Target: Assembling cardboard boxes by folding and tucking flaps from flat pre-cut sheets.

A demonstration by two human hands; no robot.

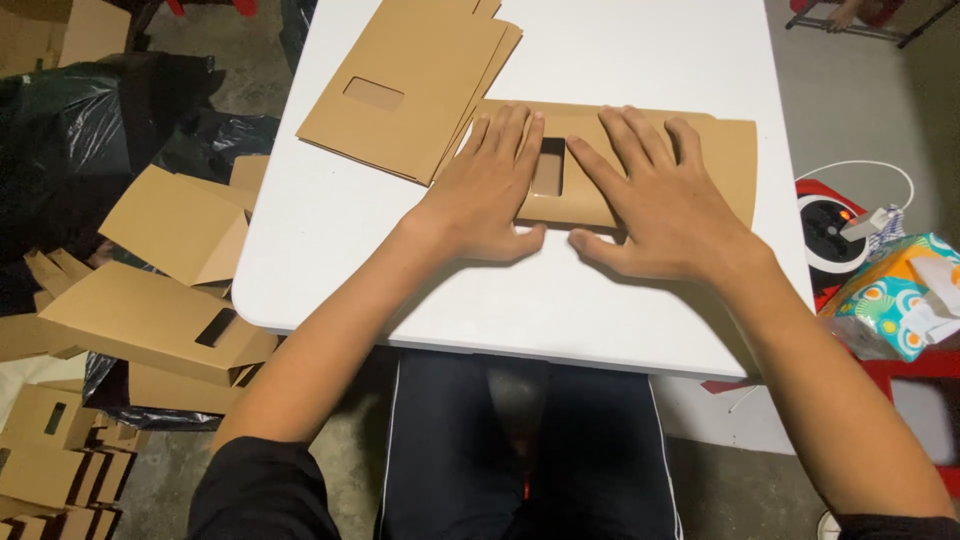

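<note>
The flat cardboard piece (pixel 725 150) lies on the white table (pixel 620 40), just right of the cardboard stack (pixel 410 85). The left hand (pixel 490 190) and right hand (pixel 665 205) press it, fingers stretched flat, slightly apart.

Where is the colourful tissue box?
In the head view, the colourful tissue box sits off the white table, at the far right edge of the picture, just below the red and white round device.
</note>
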